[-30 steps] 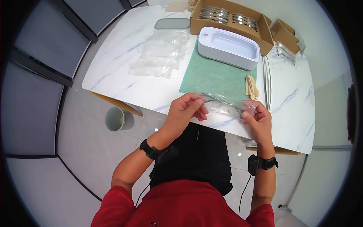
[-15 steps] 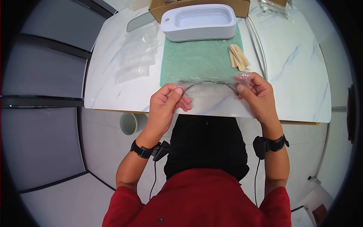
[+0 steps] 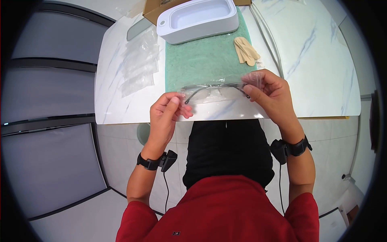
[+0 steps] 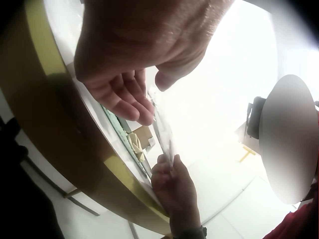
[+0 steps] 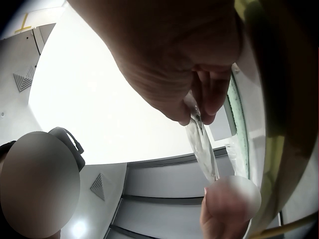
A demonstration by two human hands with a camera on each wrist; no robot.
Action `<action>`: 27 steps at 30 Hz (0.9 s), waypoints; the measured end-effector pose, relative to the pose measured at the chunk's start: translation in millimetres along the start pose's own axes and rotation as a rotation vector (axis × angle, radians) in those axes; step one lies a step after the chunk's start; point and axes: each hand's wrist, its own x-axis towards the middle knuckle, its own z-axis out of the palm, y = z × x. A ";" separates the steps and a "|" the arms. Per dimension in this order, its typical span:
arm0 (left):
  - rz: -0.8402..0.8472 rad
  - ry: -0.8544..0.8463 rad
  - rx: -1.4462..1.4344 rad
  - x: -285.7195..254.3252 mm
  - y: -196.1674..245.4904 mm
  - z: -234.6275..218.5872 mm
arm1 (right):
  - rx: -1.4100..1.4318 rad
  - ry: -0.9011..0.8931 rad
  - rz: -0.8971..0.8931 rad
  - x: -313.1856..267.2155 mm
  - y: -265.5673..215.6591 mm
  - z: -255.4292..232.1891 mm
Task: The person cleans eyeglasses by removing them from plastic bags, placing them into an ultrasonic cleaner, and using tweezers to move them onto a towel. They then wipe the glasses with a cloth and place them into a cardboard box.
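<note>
A pair of dark-framed glasses (image 3: 215, 86) lies inside a clear plastic bag (image 3: 217, 99), stretched between both hands at the table's near edge. My left hand (image 3: 164, 112) pinches the bag's left end between thumb and fingers. At the other end, my right hand (image 3: 271, 93) grips the bag, its thumb close by the tip of one temple. In the right wrist view the bag (image 5: 202, 149) appears nearly edge-on, running from the right hand down to the left. Its near part overlaps the green towel (image 3: 201, 62) in the head view.
On the towel stand a white cleaner basin (image 3: 197, 22) and a folded beige cloth (image 3: 246, 51). Several clear bags (image 3: 139, 60) lie at left beside a grey tray (image 3: 139, 29). Behind the basin is a cardboard box (image 3: 152, 12); a grey cable (image 3: 268, 34) runs along the right.
The head view has shifted over the table. Both hands have kept hold of the bag and spread it flatter, so the glasses inside show more plainly.
</note>
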 end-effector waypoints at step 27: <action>0.092 0.011 0.160 -8.3 -0.6 11.6 | -0.082 -0.048 0.007 -0.3 -2.2 4.0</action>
